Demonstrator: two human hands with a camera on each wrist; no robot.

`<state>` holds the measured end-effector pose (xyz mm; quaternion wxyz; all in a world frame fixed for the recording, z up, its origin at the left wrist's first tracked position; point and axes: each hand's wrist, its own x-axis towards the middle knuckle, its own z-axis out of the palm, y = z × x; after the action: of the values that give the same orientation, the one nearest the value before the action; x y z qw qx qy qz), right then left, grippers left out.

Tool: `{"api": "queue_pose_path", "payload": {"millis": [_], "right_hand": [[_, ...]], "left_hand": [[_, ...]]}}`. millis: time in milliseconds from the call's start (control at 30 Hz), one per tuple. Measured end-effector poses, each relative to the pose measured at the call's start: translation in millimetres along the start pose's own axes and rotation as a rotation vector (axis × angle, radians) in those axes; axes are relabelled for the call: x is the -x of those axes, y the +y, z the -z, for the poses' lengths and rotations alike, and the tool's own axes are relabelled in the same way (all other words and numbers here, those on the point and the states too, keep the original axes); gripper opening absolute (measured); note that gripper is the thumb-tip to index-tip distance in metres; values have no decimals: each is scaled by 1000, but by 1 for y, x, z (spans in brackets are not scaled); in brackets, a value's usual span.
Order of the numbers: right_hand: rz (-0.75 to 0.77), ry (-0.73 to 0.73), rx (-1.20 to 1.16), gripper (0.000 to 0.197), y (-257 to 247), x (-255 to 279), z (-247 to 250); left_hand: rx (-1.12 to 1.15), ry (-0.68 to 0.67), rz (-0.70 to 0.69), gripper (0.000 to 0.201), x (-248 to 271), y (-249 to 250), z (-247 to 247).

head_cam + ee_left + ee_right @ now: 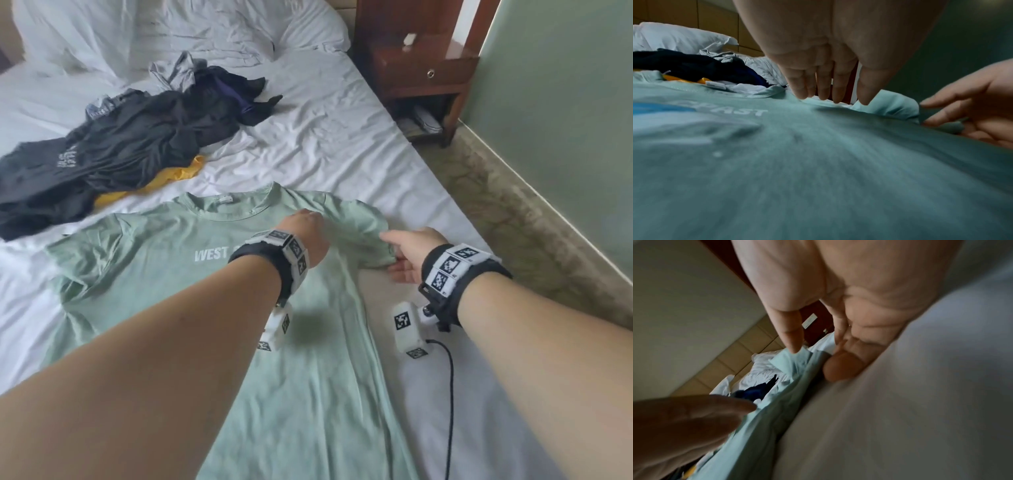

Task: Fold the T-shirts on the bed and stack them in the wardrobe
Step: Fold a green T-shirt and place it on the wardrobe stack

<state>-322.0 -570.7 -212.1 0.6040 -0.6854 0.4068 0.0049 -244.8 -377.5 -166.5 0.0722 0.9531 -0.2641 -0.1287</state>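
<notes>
A pale green T-shirt [212,291] with white lettering lies face up and spread flat on the white bed [342,137]. My left hand [305,219] is over its right shoulder beside the collar. Its straight fingertips [830,97] touch the cloth there. My right hand [394,255] is at the right sleeve [363,229], thumb on top of the hem and curled fingers under it. In the right wrist view the right hand [816,356] closes on the sleeve edge [789,360]. The left wrist view shows the green T-shirt [818,162] filling the foreground.
A heap of dark T-shirts [120,147] with a yellow one [178,174] and a grey one [181,72] lies at the upper left. White pillows [205,24] sit at the head. A wooden nightstand [421,68] and carpet [496,212] border the bed's right edge.
</notes>
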Motion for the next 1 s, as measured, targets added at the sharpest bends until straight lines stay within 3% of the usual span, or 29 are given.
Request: {"api": "queue_pose_path", "payload": {"millis": [100,167,233,333,467,533,600,700,833,1000], "right_hand": [[152,54,387,81,-20,-16,-11],[165,83,484,98,-30,-28,-16],[156,58,470,85,-40,-31,-21],[215,1,462,37,-58,-40,-20],[329,202,337,9,-64,-55,-7],[360,332,444,8,-60,-55,4],[323,339,496,28,-55,-54,11],[199,223,486,37,-51,-55,13],[184,81,753,60,-53,-56,11],[208,5,933,33,-63,-69,-5]], "left_hand": [[34,-12,-7,50,-20,-4,-5],[8,-30,-2,63,-32,-10,-14],[-17,-52,-2,75,-41,-16,-21],[8,-71,-18,92,-46,-22,-23],[52,-68,65,92,-52,-24,-13],[71,-92,119,86,-54,-22,-7],[50,-155,164,86,-59,-18,-9],[9,-235,210,96,-64,-9,-19],[33,-266,243,115,-69,-5,-28],[136,-252,233,122,-65,-8,-26]]}}
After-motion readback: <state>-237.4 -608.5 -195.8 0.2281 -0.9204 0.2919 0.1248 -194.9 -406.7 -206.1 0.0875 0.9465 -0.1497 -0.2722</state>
